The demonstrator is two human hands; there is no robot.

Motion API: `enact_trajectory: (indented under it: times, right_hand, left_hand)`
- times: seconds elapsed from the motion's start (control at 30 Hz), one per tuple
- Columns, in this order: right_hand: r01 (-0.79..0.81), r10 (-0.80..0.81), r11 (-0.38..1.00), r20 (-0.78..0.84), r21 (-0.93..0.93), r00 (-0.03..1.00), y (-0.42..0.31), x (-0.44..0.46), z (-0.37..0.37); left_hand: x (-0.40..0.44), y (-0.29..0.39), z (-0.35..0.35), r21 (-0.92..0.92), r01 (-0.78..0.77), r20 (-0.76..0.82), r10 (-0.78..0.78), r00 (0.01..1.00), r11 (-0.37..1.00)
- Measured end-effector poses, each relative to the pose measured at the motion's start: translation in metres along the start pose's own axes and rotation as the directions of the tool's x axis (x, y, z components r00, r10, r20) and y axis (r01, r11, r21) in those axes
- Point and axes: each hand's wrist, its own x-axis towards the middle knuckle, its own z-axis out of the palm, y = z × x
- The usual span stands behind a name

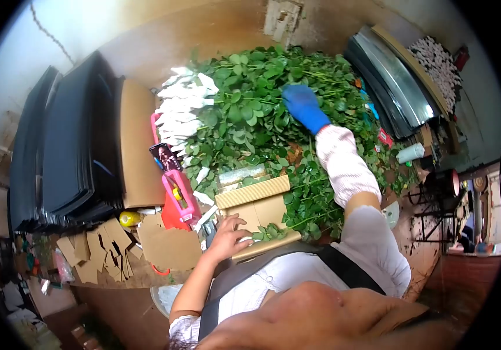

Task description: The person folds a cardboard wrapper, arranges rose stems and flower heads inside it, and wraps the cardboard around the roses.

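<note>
A big pile of leafy green stems covers the middle of the workbench. White-sleeved ends, perhaps wrapped flower heads, stick out at its left side. My right hand, in a blue glove, reaches into the far part of the pile among the leaves; its fingertips are blurred and partly hidden. Close to my body, my bare left hand has its fingers apart, beside a small leafy sprig on a cardboard sheet. A corrugated cardboard strip lies just beyond that sheet.
Dark stacked sheets and a brown cardboard panel stand at left. A pink tape dispenser, a phone and cardboard pieces lie nearby. More sheets lean at the right, near a white roll.
</note>
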Motion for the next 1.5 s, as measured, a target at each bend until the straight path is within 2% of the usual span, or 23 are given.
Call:
enact_trajectory:
  times: [0.03, 0.07, 0.1, 0.13, 0.2, 0.4, 0.47, 0.53, 0.57, 0.6, 0.7, 0.8, 0.87, 0.9, 0.93, 1.03, 1.13, 1.23, 1.27, 1.33, 1.4, 1.47, 1.5]
  right_hand:
    - [-0.026, 0.036, 0.982, -0.051, 0.185, 0.998, -0.004, -0.018, -0.023]
    - [0.149, -0.067, 0.969, -0.369, 0.198, 0.927, -0.011, -0.039, -0.057]
    - [0.193, -0.124, 0.976, -0.474, 0.098, 0.872, -0.016, -0.053, -0.092]
    - [0.221, -0.143, 0.97, -0.49, 0.105, 0.86, -0.015, -0.066, -0.109]
    - [0.161, -0.119, 0.978, -0.284, 0.132, 0.952, -0.006, -0.095, -0.108]
    - [0.286, -0.201, 0.933, -0.344, 0.218, 0.917, -0.031, -0.196, -0.178]
    - [0.326, -0.349, 0.878, 0.004, 0.352, 0.937, -0.033, -0.219, -0.175]
    - [0.301, -0.363, 0.853, 0.07, 0.426, 0.929, -0.029, -0.25, -0.131]
    - [0.267, -0.351, 0.895, 0.195, 0.358, 0.916, -0.027, -0.266, -0.112]
    - [0.241, -0.328, 0.928, 0.317, 0.284, 0.89, -0.027, -0.279, -0.096]
    - [0.176, -0.303, 0.95, 0.616, 0.259, 0.727, -0.04, -0.292, -0.072]
    - [0.174, -0.245, 0.969, 0.751, 0.175, 0.613, -0.046, -0.257, -0.096]
    - [0.17, -0.234, 0.961, 0.319, 0.218, 0.918, -0.037, -0.214, -0.09]
    - [0.194, -0.219, 0.947, 0.074, 0.257, 0.973, -0.037, -0.181, -0.086]
    - [0.229, -0.184, 0.929, -0.176, 0.29, 0.967, -0.039, -0.143, -0.082]
    - [0.212, -0.037, 0.904, -0.424, 0.371, 0.905, -0.046, -0.047, -0.06]
    - [0.081, -0.091, 0.995, -0.253, -0.051, 0.963, -0.047, 0.007, -0.002]
    - [-0.177, 0.182, 0.983, 0.29, -0.044, 0.94, -0.072, 0.033, -0.052]
    - [-0.086, 0.085, 0.996, 0.014, 0.04, 0.996, -0.071, 0.027, -0.055]
    - [0.157, -0.077, 0.981, -0.523, 0.111, 0.849, -0.062, 0.001, -0.059]
    - [0.231, -0.097, 0.947, -0.486, 0.224, 0.868, -0.058, -0.023, -0.071]
    - [0.314, -0.148, 0.904, -0.476, 0.291, 0.867, -0.046, -0.044, -0.086]
    - [0.388, -0.226, 0.898, -0.537, 0.208, 0.812, -0.045, -0.06, -0.108]
  left_hand:
    - [-0.001, 0.0, 0.001, -0.002, -0.001, -0.004, 0.001, 1.0, 1.0]
    - [-0.002, -0.002, 0.001, 0.009, -0.003, -0.018, 0.003, 1.0, 1.0]
    - [-0.003, -0.003, 0.002, 0.019, -0.009, -0.028, 0.01, 1.0, 1.0]
    - [-0.003, -0.003, 0.004, 0.025, -0.019, -0.035, 0.019, 0.999, 1.0]
    - [-0.002, 0.0, 0.003, 0.006, -0.001, -0.037, 0.002, 0.999, 1.0]
    - [-0.002, 0.006, 0.0, 0.055, -0.001, -0.053, 0.004, 0.999, 0.999]
    - [0.001, 0.014, -0.005, 0.067, 0.127, -0.052, -0.124, 0.991, 0.99]
    - [-0.008, -0.002, 0.017, -0.33, 0.196, -0.137, -0.252, 0.958, 0.923]
    - [-0.014, -0.031, 0.033, -0.309, 0.376, 0.081, -0.369, 0.926, 0.874]
    - [-0.008, -0.004, 0.018, -0.557, 0.382, 0.058, -0.424, 0.904, 0.737]
    - [-0.012, -0.007, 0.03, -0.596, 0.179, -0.126, -0.312, 0.942, 0.783]
    - [-0.015, -0.015, 0.021, -0.277, 0.137, -0.002, -0.143, 0.99, 0.951]
    - [-0.011, 0.003, 0.011, -0.267, 0.171, 0.006, -0.176, 0.984, 0.948]
    - [-0.008, 0.009, 0.008, -0.26, 0.188, 0.005, -0.194, 0.981, 0.947]
    - [-0.006, 0.008, 0.007, -0.247, 0.167, 0.015, -0.168, 0.986, 0.955]
    - [-0.004, 0.007, 0.002, -0.239, 0.175, 0.082, -0.159, 0.984, 0.955]
    - [-0.002, 0.006, -0.002, -0.177, 0.142, 0.108, -0.125, 0.986, 0.974]
    - [-0.005, 0.001, -0.001, -0.13, 0.124, 0.079, -0.114, 0.99, 0.984]
    - [-0.005, -0.004, 0.003, -0.12, 0.117, 0.064, -0.11, 0.992, 0.986]
    - [-0.003, 0.001, 0.005, -0.034, 0.114, -0.009, -0.115, 0.993, 0.993]
    - [-0.002, 0.002, 0.007, 0.095, 0.029, -0.087, -0.02, 0.996, 0.995]
    - [-0.003, 0.001, 0.006, -0.023, 0.041, -0.127, -0.044, 0.991, 0.999]
    - [0.0, -0.002, 0.007, -0.081, 0.048, -0.127, -0.058, 0.99, 0.996]
